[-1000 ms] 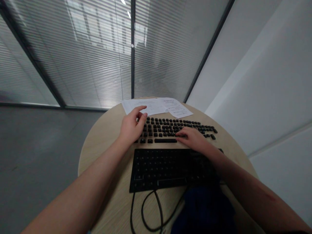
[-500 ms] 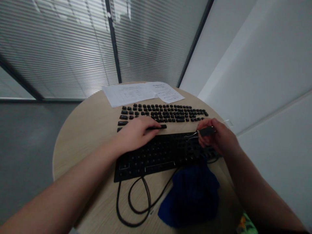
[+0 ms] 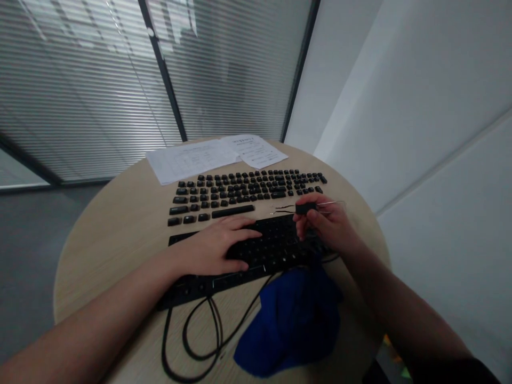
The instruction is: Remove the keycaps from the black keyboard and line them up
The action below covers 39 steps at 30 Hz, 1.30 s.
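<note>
My left hand [image 3: 218,246] lies over the black keyboard base [image 3: 276,229], fingers spread, holding nothing. The base has no keycaps on most of it. A long black spacebar keycap [image 3: 233,211] rests on the table just beyond that hand. Closed around the black body of a wire keycap puller [image 3: 306,208] is my right hand [image 3: 326,221], above the right part of the base. The puller's wire prongs point left, with nothing between them that I can make out. Past both hands, rows of loose black keycaps [image 3: 240,189] are laid out in keyboard order.
Printed papers [image 3: 192,159] lie at the far edge of the round wooden table [image 3: 104,240]. A blue cloth [image 3: 288,322] is crumpled near me, beside the keyboard's looped black cable [image 3: 188,346]. A white wall [image 3: 420,133] rises close on the right.
My left hand has let go of the spacebar keycap, leaving it on the table, and has come nearer to me over the keyboard. The puller stays in my right hand, turned slightly.
</note>
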Motion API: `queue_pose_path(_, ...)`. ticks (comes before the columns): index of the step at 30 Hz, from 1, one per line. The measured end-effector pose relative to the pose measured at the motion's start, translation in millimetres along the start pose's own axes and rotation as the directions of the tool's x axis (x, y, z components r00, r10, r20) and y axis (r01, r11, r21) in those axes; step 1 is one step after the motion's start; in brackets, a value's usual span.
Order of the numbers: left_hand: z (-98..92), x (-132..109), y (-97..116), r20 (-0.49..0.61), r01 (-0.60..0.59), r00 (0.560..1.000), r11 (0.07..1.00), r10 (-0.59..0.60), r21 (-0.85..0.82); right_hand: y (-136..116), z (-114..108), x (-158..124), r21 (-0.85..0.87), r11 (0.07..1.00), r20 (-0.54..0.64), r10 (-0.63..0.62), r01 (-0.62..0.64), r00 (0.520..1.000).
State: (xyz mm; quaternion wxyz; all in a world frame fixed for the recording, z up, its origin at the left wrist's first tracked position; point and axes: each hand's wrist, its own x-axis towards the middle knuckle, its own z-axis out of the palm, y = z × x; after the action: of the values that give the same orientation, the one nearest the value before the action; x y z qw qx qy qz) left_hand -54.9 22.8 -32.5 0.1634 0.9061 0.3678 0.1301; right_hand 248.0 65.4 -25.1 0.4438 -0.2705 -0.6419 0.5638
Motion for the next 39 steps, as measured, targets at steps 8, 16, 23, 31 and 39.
queue_pose_path(8,-6.6,-1,2,0.059,0.033,0.998,0.999,-0.034,0.014,13,2,14,0.048,0.999,-0.089,-0.010,0.014,0.996)
queue_pose_path(16,-17.2,-6,5,0.109,0.018,0.994,1.000,-0.019,0.011,14,8,0,-0.029,0.986,0.105,0.166,-0.164,0.980)
queue_pose_path(23,-17.3,-7,8,0.118,0.041,0.992,0.999,-0.042,0.009,10,29,-15,-0.154,0.974,0.307,0.206,-0.165,0.929)
queue_pose_path(31,-13.4,-7,5,0.091,0.016,0.996,1.000,-0.016,0.005,13,28,-21,-0.285,0.958,0.390,0.150,-0.036,0.909)
queue_pose_path(39,-12.9,-7,5,0.095,0.016,0.995,1.000,-0.015,-0.010,4,33,-18,-0.408,0.844,0.598,-0.042,0.349,0.801)
